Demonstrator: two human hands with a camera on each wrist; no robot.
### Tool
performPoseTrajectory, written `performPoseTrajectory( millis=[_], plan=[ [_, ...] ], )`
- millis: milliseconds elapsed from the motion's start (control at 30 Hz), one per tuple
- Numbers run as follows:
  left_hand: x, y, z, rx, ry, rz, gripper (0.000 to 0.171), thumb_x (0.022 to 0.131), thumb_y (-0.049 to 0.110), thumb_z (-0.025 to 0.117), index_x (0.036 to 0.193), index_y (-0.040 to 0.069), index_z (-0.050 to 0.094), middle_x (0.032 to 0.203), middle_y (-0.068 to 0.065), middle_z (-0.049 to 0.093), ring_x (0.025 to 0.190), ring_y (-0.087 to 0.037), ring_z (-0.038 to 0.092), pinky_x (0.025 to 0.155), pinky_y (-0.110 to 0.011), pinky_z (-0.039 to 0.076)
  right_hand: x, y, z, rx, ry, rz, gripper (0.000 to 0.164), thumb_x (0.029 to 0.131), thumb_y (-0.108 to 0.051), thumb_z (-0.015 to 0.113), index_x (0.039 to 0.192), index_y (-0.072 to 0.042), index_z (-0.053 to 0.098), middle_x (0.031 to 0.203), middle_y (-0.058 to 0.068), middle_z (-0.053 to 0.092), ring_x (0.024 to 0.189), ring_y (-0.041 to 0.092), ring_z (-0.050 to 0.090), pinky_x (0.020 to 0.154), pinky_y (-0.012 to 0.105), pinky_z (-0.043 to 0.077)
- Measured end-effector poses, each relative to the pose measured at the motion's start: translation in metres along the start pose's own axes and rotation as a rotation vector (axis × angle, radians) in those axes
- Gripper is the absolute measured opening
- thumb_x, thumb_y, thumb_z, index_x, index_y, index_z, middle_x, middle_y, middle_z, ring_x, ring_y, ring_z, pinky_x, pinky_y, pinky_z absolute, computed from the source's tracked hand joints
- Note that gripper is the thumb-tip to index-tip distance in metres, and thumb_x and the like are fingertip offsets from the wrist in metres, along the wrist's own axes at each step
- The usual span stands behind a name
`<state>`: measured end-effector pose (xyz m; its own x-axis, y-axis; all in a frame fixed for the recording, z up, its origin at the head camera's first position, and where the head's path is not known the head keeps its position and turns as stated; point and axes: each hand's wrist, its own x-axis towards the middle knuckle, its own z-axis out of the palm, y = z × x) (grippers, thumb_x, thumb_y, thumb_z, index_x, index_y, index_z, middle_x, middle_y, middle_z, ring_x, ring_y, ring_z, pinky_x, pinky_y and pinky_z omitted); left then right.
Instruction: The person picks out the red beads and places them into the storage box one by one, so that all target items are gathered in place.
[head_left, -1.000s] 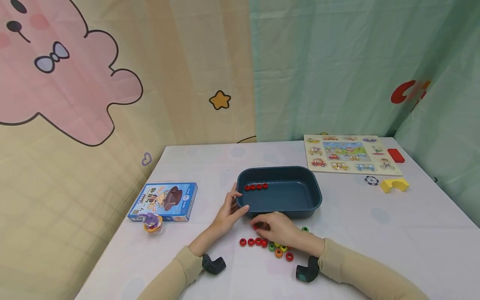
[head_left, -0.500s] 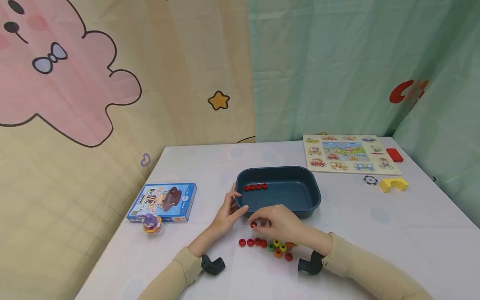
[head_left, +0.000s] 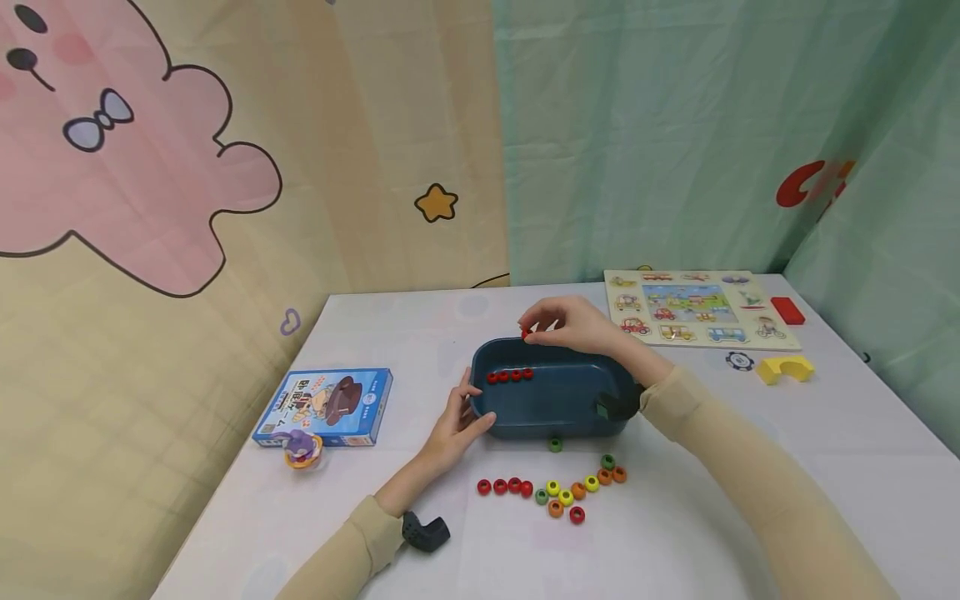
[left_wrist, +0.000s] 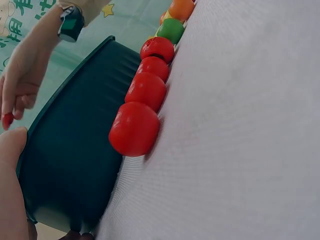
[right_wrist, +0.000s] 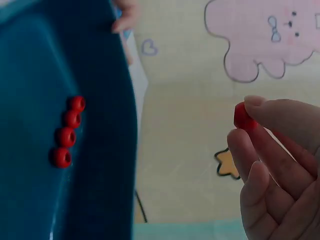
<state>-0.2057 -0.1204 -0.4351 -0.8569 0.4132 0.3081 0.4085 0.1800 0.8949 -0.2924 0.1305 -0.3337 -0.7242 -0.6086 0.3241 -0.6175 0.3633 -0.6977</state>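
Note:
My right hand (head_left: 576,323) is raised over the far rim of a dark blue plastic basin (head_left: 551,429), pinching a red bead (right_wrist: 243,117) between thumb and fingertips. Inside the basin, toward its back left, several red beads (head_left: 503,377) lie in a short row. With thumb and fingers spread about the basin's front left corner, my left hand (head_left: 450,423) holds it; in the left wrist view the thumb (left_wrist: 12,145) is at the rim. On the table before the basin, another row of red beads (left_wrist: 134,129) meets scattered green, yellow and orange beads (head_left: 578,491).
One green bead (head_left: 555,445) lies right by the basin's front wall. At left are a blue game box (head_left: 326,404) and a small purple toy (head_left: 302,446). A puzzle board (head_left: 693,310), red block (head_left: 787,311), poker chip (head_left: 739,361) and yellow arch block (head_left: 784,368) are at right.
My right hand has lifted the red bead from in front of the basin and carried it up and away to above the far rim. The left hand has stayed at the basin's corner.

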Motion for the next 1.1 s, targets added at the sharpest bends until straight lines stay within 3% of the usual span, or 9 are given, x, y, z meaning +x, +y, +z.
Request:
performPoseTrajectory(
  millis=[200, 367, 533, 767, 1100],
  plan=[
    [-0.001, -0.001, 0.001, 0.000, 0.006, -0.011, 0.040, 0.089, 0.008, 0.053, 0.119, -0.007, 0.029, 0.147, -0.018, 0.003, 0.127, -0.038, 0.024, 0.098, -0.045, 0.029, 0.007, 0.046, 0.002, 0.093, -0.101, 0.201, 0.033, 0.076, -0.024, 0.071, 0.103, -0.006, 0.064, 0.093, 0.004, 0.066, 0.080, 0.015, 0.063, 0.067, 0.034, 0.052],
    [-0.001, -0.003, 0.002, 0.007, 0.006, -0.017, 0.041, 0.090, 0.010, 0.053, 0.118, -0.007, 0.029, 0.147, -0.016, 0.003, 0.127, -0.038, 0.023, 0.099, -0.043, 0.029, 0.004, 0.070, 0.013, 0.102, -0.200, 0.287, 0.034, 0.077, -0.019, 0.070, 0.106, -0.002, 0.063, 0.092, 0.004, 0.067, 0.078, 0.016, 0.062, 0.062, 0.036, 0.051],
    [0.000, -0.002, 0.001, -0.002, -0.002, -0.001, 0.038, 0.090, 0.010, 0.052, 0.118, -0.004, 0.029, 0.147, -0.018, 0.000, 0.127, -0.039, 0.022, 0.098, -0.045, 0.029, 0.003, 0.082, 0.024, -0.003, -0.259, 0.273, 0.026, 0.077, -0.013, 0.069, 0.101, -0.003, 0.065, 0.089, 0.002, 0.067, 0.076, 0.013, 0.062, 0.062, 0.031, 0.051],
    [0.000, -0.002, 0.000, 0.013, 0.008, -0.004, 0.040, 0.090, 0.011, 0.052, 0.118, -0.006, 0.030, 0.147, -0.017, 0.002, 0.128, -0.037, 0.023, 0.099, -0.046, 0.029, 0.006, 0.087, 0.032, -0.194, -0.267, 0.215, 0.020, 0.075, -0.011, 0.071, 0.094, -0.009, 0.067, 0.086, -0.002, 0.066, 0.078, 0.009, 0.061, 0.067, 0.025, 0.050],
    [0.000, -0.002, 0.000, -0.009, -0.006, -0.015, 0.039, 0.090, 0.012, 0.052, 0.119, -0.004, 0.029, 0.148, -0.015, 0.001, 0.129, -0.036, 0.022, 0.099, -0.045, 0.028, 0.009, 0.085, 0.040, -0.228, -0.269, 0.258, 0.019, 0.076, -0.014, 0.070, 0.095, -0.012, 0.066, 0.088, -0.002, 0.065, 0.078, 0.009, 0.060, 0.064, 0.025, 0.049]
  ],
)
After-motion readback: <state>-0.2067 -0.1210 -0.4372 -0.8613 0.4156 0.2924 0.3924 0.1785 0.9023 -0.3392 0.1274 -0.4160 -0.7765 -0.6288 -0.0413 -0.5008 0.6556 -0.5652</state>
